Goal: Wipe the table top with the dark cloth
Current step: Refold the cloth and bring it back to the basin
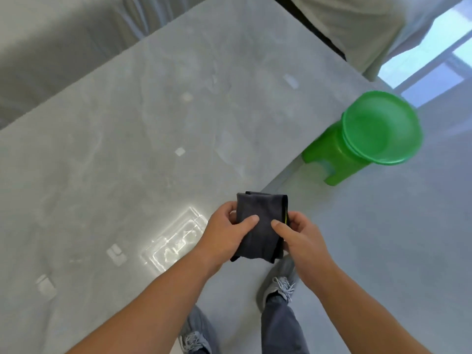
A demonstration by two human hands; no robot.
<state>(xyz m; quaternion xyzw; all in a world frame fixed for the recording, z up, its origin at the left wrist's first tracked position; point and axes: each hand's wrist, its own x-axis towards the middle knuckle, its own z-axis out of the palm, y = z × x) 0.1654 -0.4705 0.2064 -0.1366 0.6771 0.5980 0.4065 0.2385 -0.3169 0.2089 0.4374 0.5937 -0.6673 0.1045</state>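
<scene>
A dark grey cloth [260,221], folded into a small rectangle with a thin yellow-green edge stripe, is held in the air just past the table's near right corner. My left hand [224,233] grips its left side with the thumb on top. On its right side, my right hand [298,236] grips it the same way. The table top [143,118] is glossy pale grey marble and spreads to the left and ahead, with ceiling lights reflected in it.
A green plastic stool [367,134] stands on the floor beside the table's right edge. Pale covered furniture [357,29] sits at the back right. My feet in grey sneakers [281,282] stand at the table's corner.
</scene>
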